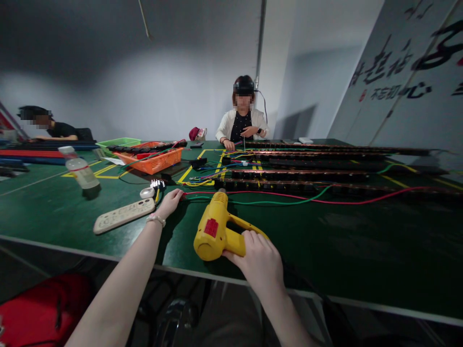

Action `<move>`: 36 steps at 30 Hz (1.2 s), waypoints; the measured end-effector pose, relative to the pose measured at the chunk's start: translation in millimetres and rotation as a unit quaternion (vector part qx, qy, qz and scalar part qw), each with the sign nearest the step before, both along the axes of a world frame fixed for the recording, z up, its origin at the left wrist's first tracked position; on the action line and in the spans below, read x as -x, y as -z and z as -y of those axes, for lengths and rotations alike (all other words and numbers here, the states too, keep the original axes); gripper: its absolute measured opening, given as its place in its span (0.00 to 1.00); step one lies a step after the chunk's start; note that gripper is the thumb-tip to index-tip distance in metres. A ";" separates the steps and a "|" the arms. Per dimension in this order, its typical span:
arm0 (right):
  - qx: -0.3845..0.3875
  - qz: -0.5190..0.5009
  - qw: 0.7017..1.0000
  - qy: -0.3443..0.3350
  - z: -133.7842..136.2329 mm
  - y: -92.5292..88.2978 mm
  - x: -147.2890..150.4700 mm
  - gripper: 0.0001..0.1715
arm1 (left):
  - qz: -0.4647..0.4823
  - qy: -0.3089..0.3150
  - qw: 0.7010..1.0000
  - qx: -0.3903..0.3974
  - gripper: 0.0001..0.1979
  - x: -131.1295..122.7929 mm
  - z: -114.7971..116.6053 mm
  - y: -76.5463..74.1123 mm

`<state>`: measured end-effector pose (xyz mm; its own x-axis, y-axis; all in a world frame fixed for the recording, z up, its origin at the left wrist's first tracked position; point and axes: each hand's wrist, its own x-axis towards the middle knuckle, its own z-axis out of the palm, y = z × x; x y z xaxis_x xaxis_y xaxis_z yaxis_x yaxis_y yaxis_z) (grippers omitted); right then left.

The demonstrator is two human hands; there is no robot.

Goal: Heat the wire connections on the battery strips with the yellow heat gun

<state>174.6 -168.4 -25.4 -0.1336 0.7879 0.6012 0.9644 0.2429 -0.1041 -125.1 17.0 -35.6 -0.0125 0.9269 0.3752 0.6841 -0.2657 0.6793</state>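
My right hand (258,258) is wrapped round the handle of a yellow heat gun (211,229), whose nozzle points away from me towards the wires. To the left of the gun, my left hand (171,202) pinches the ends of a red wire (275,194) and, it seems, a green wire (285,202); the fingertips partly hide them. Both wires run off to the right across the green table (289,231). Beyond the nozzle lie long black strips (289,184) with copper-coloured edges and coloured leads.
Left of my left hand are a white power strip (125,217), a roll of white tape (147,193) and a plastic bottle (81,171). Farther back stands an orange basket (152,161) beside a green one (117,142). A co-worker (242,120) sits opposite; another person sits at far left.
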 end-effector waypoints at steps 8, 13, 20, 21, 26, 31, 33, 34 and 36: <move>-0.039 0.037 0.998 0.037 3.6 4.0 -29.6 0.28 | 0.002 -0.011 1.000 0.012 0.21 -0.1 -1.3 0.4; -0.039 0.061 0.995 0.067 11.0 3.6 -27.0 0.28 | 0.010 -0.016 1.000 0.008 0.20 -0.7 -4.7 2.5; -0.039 0.054 0.996 0.051 12.9 1.8 -4.0 0.25 | 0.063 -0.017 0.997 0.036 0.17 -4.3 -4.8 2.8; -0.035 0.049 0.997 0.046 12.6 1.0 0.8 0.25 | 0.064 -0.017 0.997 0.035 0.17 -4.9 -4.3 2.4; -0.004 0.024 1.000 0.013 8.4 -3.5 30.1 0.25 | 0.051 -0.016 0.998 0.039 0.16 -6.7 -2.7 0.3; 0.008 0.002 1.000 -0.030 0.6 -3.9 60.3 0.29 | -0.063 -0.019 0.998 0.016 0.16 -2.5 -7.1 1.8; 0.021 -0.006 0.998 -0.050 -1.1 -3.8 67.8 0.30 | -0.093 -0.013 0.996 0.007 0.16 0.1 -9.1 2.0; 0.027 -0.011 0.998 -0.059 -1.4 -3.9 70.0 0.30 | -0.102 -0.009 0.995 0.006 0.17 1.3 -9.7 1.8; 0.035 -0.018 0.996 -0.075 -1.1 -4.1 71.2 0.31 | -0.113 -0.006 0.994 0.003 0.19 2.9 -9.7 0.7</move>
<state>103.4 -167.3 -21.4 -0.2324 0.8003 0.5527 0.9131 0.3752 -0.1594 -128.1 26.7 -36.4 0.0611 0.9292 0.3644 0.8219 -0.2540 0.5098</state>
